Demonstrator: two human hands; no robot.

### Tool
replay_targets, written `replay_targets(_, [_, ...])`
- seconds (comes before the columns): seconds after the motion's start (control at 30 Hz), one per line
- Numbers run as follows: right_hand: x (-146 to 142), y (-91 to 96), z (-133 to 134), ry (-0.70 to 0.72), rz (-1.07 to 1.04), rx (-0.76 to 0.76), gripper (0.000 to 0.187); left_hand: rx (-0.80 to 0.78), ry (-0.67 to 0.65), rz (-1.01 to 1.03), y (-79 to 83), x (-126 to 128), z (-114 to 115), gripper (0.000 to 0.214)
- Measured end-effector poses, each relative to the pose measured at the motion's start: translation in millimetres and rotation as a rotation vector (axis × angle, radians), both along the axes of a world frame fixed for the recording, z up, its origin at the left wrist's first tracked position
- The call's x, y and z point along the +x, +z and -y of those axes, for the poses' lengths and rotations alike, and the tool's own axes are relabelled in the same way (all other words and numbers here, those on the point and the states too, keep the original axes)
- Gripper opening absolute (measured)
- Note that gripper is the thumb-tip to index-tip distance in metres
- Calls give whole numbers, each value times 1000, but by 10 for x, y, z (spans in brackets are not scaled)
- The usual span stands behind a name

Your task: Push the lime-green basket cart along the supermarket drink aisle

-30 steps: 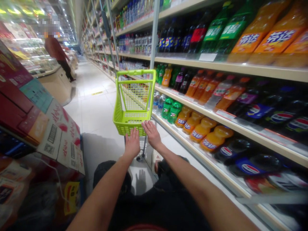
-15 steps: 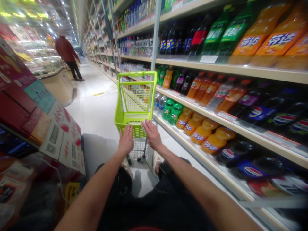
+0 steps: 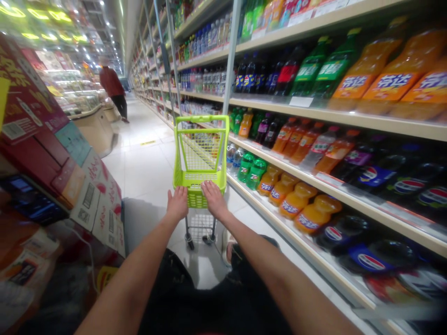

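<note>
Cart between boxes on the left and shelves on the right.
The cart (image 3: 197,202) stands on the floor (image 3: 139,163), the left hand (image 3: 179,203) at the left of its near rim and the right hand (image 3: 214,199) further right along it. A foot (image 3: 228,246) is near, right of the wheels (image 3: 189,241). Bottles (image 3: 287,197) line the shelves (image 3: 314,112) in tiers, which run far behind the cart; a post (image 3: 231,60) rises at their front edge. Beyond the boxes (image 3: 101,204), far left, is a counter (image 3: 91,129), with a person (image 3: 112,83) farther on, right of it. Packs (image 3: 28,265) lie near left, before the boxes.
</note>
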State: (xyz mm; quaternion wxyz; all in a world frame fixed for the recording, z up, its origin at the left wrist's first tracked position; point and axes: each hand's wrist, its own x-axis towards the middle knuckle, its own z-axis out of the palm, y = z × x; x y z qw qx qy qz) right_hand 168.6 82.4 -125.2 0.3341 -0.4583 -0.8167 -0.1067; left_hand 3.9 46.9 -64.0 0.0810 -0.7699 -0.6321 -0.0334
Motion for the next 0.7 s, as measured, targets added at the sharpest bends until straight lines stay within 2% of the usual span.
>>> replay_targets(0.2, [406, -17, 107, -37, 13, -91, 44, 74, -99, 20, 53, 235, 244, 47])
replay_targets(0.3, [582, 62, 152, -43, -11, -120, 37, 62, -168, 18, 87, 313, 316, 46])
replay_targets(0.4, [669, 165, 214, -38, -27, -117, 29, 21, -172, 19, 97, 292, 372, 51])
replay_targets(0.53, [516, 215, 351, -12, -29, -106, 35, -24, -164, -14, 24, 257, 470, 59])
replay_targets(0.7, [135, 114, 476, 99, -36, -110, 54, -6, -145, -45, -36, 360, 617, 64])
